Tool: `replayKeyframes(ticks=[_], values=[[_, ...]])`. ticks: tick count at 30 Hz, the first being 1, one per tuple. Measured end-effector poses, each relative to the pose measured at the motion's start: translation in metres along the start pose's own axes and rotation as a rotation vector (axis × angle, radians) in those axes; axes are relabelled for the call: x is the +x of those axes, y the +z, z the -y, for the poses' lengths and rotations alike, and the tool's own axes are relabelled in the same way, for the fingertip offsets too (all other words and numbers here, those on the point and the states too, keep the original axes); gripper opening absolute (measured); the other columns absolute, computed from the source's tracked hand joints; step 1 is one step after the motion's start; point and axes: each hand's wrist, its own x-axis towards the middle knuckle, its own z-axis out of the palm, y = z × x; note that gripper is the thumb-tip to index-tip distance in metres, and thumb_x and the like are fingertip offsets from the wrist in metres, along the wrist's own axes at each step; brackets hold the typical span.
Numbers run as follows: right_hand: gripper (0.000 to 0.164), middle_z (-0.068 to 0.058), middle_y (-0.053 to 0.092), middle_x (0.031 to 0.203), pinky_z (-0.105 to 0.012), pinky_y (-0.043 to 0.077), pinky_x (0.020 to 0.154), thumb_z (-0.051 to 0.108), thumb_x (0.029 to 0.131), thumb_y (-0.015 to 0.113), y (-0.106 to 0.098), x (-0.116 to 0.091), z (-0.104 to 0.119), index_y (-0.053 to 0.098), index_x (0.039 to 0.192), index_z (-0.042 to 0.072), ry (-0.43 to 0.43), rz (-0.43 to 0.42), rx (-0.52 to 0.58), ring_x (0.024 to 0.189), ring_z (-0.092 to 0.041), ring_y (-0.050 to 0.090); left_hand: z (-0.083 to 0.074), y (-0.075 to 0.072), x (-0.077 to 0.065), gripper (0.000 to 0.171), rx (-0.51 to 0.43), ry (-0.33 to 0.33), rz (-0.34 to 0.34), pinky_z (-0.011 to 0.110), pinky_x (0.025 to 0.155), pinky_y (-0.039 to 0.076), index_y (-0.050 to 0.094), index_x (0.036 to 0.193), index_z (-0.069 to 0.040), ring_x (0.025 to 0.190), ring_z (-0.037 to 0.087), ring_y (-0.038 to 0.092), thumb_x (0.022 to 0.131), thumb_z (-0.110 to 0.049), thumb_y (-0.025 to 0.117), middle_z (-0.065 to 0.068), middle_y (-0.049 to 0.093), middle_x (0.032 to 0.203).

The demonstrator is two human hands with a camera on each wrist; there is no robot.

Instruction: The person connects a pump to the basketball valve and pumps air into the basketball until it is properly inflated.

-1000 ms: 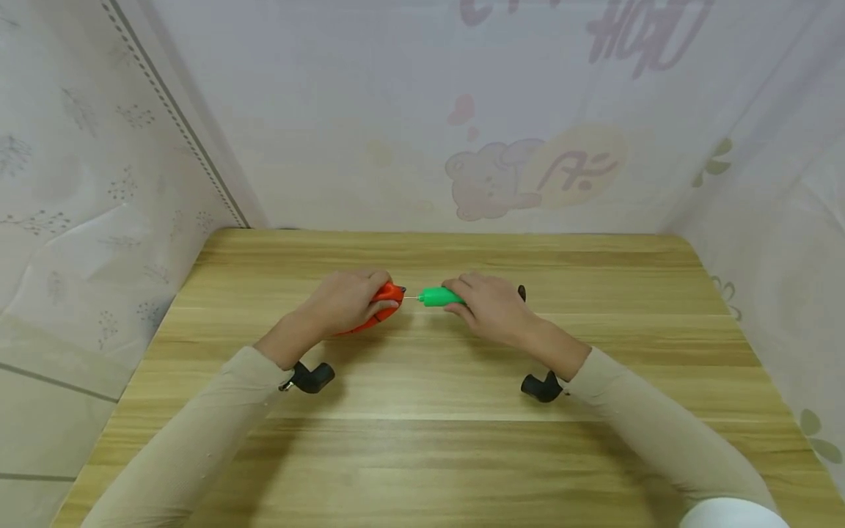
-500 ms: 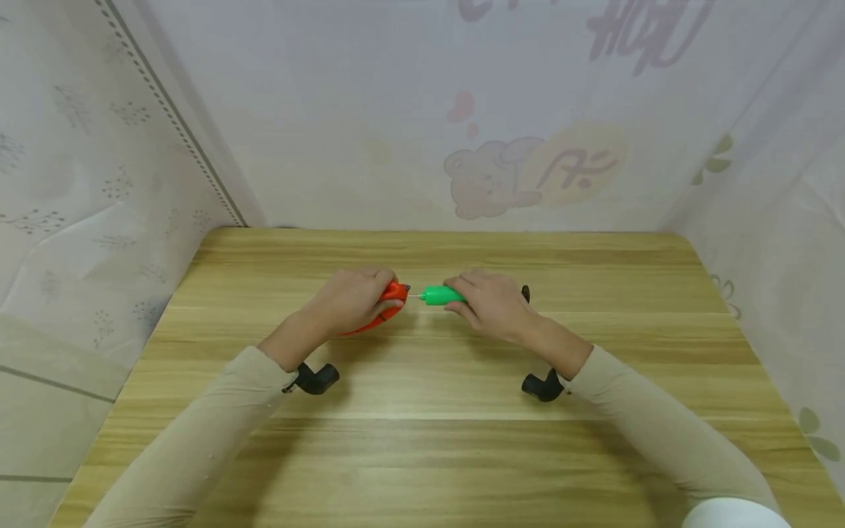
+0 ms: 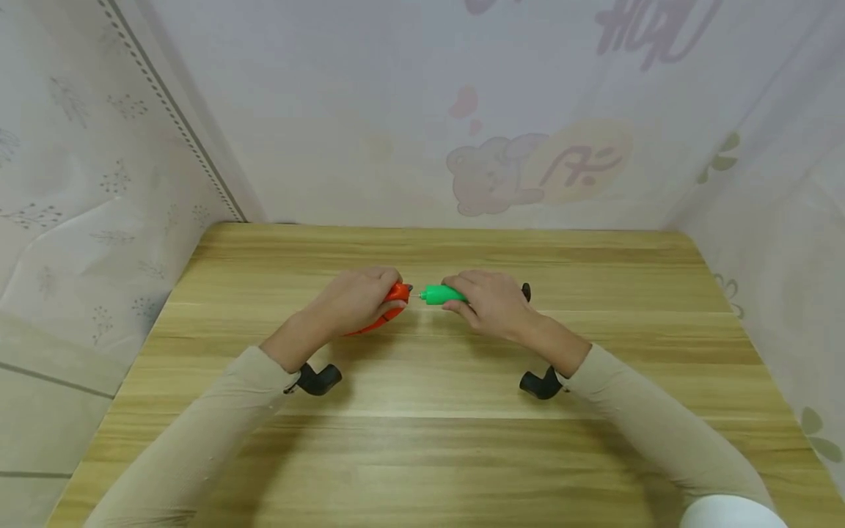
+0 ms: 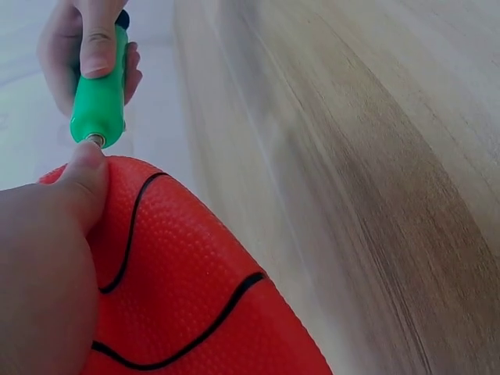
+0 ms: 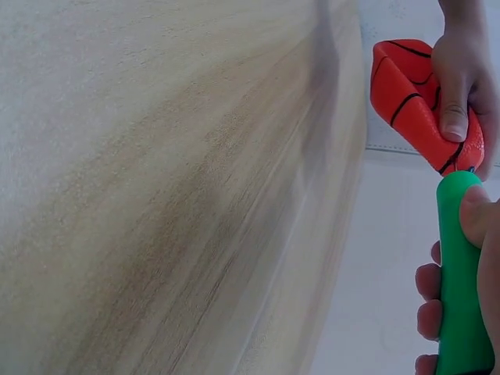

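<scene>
My left hand (image 3: 353, 299) grips a soft, collapsed red toy basketball (image 4: 180, 250) with black lines, thumb and fingers pinching it near one end. In the right wrist view the ball's skin is folded inward. My right hand (image 3: 496, 306) holds a green hand pump (image 5: 459, 266), its fingers wrapped round the barrel. A thin metal needle (image 3: 414, 295) runs from the pump's nozzle to the ball, and its tip is hidden at the ball's pinched end. Ball and pump point at each other, held over the table. A dark piece (image 3: 526, 292) shows beyond the right hand.
The wood-grain table (image 3: 422, 469) spreads under both hands. Behind it rises a pale, printed wall covering (image 3: 343, 125), with more on both sides. Black curved pieces (image 3: 320, 380) hang at both wrists. A white rounded object (image 3: 733, 512) shows at the lower right.
My left hand and the ball have shifted slightly right, and a little less needle shows between ball and pump. My right hand stays nearly in place. The head view has tilted slightly.
</scene>
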Motion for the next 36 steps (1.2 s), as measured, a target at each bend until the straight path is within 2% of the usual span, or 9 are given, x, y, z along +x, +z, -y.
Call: replayKeyframes(ticks=[7, 13, 22, 28, 36], values=[[0.037, -0.005, 0.073, 0.101, -0.03, 0.051, 0.056, 0.037, 0.097, 0.069, 0.0, -0.002, 0.001, 0.07, 0.118, 0.007, 0.02, 0.006, 0.007, 0.075, -0.016, 0.067, -0.003, 0.003, 0.003, 0.029, -0.025, -0.014, 0.03, 0.032, 0.062, 0.051, 0.057, 0.103, -0.005, 0.07, 0.017, 0.056, 0.099, -0.031, 0.067, 0.003, 0.06, 0.085], [0.037, -0.006, 0.074, 0.103, -0.031, 0.051, 0.056, 0.037, 0.096, 0.07, 0.002, -0.003, 0.003, 0.071, 0.117, 0.007, 0.034, 0.013, 0.016, 0.077, -0.016, 0.068, -0.005, 0.006, 0.004, 0.029, -0.049, -0.025, 0.055, 0.032, 0.064, 0.052, 0.056, 0.104, -0.006, 0.069, 0.016, 0.056, 0.099, -0.032, 0.068, 0.003, 0.06, 0.087], [0.038, -0.006, 0.074, 0.103, -0.03, 0.051, 0.057, 0.036, 0.097, 0.069, 0.003, -0.002, 0.007, 0.07, 0.118, 0.005, 0.041, 0.021, 0.043, 0.074, -0.016, 0.067, -0.008, 0.005, 0.006, 0.026, -0.073, -0.008, 0.049, 0.031, 0.063, 0.05, 0.057, 0.104, -0.005, 0.068, 0.016, 0.054, 0.098, -0.028, 0.069, 0.003, 0.06, 0.088], [0.037, -0.005, 0.074, 0.097, -0.028, 0.05, 0.055, 0.036, 0.095, 0.071, 0.006, -0.002, 0.007, 0.071, 0.116, 0.005, 0.025, 0.028, 0.033, 0.07, -0.014, 0.065, -0.01, 0.011, 0.007, 0.025, -0.062, 0.003, 0.073, 0.029, 0.061, 0.047, 0.056, 0.104, -0.006, 0.068, 0.015, 0.051, 0.099, -0.028, 0.068, 0.001, 0.057, 0.085], [0.036, -0.005, 0.075, 0.099, -0.027, 0.049, 0.054, 0.035, 0.095, 0.072, 0.011, -0.001, 0.008, 0.071, 0.116, 0.005, 0.038, 0.03, 0.03, 0.07, -0.014, 0.066, -0.012, 0.014, 0.011, 0.023, -0.087, 0.01, 0.066, 0.029, 0.062, 0.046, 0.056, 0.105, -0.006, 0.07, 0.015, 0.05, 0.1, -0.026, 0.067, 0.001, 0.055, 0.087]])
